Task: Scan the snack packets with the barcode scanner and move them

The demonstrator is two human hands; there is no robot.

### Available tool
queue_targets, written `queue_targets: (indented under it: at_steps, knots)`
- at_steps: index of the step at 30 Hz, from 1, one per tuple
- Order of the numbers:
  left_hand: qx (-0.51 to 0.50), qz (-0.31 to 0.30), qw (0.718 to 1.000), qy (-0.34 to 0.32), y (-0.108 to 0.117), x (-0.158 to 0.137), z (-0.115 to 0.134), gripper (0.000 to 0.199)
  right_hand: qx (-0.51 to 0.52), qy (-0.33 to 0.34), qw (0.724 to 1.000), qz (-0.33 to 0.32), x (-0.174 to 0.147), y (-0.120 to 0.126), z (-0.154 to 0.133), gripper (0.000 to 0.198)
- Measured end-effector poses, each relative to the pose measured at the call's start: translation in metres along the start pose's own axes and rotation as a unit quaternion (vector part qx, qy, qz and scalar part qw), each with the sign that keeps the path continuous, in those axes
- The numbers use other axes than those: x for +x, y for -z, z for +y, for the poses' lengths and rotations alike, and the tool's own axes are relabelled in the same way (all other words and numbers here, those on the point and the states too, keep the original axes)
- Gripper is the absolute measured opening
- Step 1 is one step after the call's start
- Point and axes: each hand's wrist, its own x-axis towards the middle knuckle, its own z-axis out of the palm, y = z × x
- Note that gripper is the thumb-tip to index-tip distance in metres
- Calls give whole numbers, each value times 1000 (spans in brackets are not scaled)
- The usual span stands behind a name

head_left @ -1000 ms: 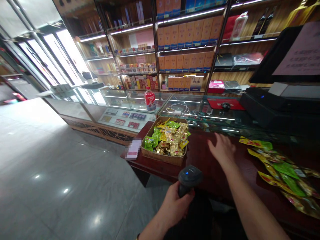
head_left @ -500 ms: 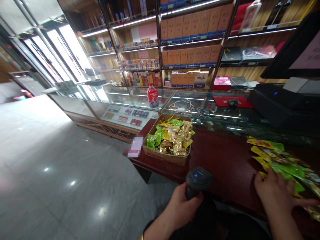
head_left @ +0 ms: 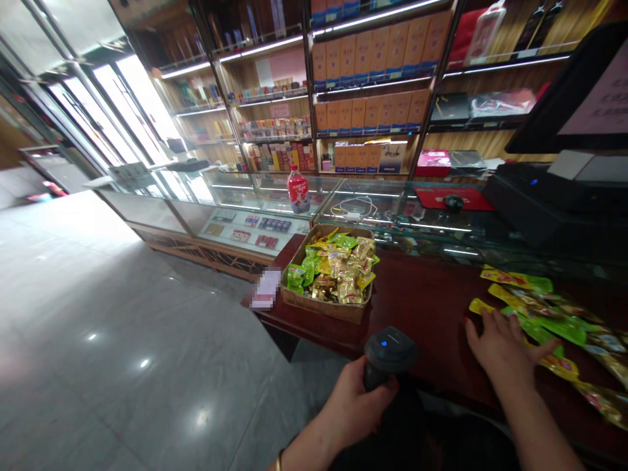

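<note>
On the dark red counter, my right hand lies flat and open on the thin, crinkly snack packets. They look light and slippery; pinch an edge. My left hand grips the barcode scanner.

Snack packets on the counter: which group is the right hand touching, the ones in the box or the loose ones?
The loose packets spread on the dark counter; the right hand rests on them, apart from the box.
</note>
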Motion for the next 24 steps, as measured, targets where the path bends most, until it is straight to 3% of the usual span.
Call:
queue_targets:
  at_steps: [3, 6, 12, 18, 24]
  knots:
    - [4, -2, 1000, -1, -1, -2, 2, 21, -29, 33, 996, 77, -4, -4, -3, 40]
    - [6, -2, 1000, -1, -1, -3, 3, 22, -35, 52, 993, 102, -8, -8, 0, 31]
    - [11, -8, 1000, 3, -5, -2, 2, 23, -23, 57, 993, 99, -5, -15, 7, 27]
    - [19, -8, 1000, 4, -8, -4, 7, 20, -31, 21, 995, 93, -8, -2, -4, 52]
    - [12, -19, 1000, -14, -8, -5, 5, 15, 15, 27, 998, 55, -7, -3, -7, 54]
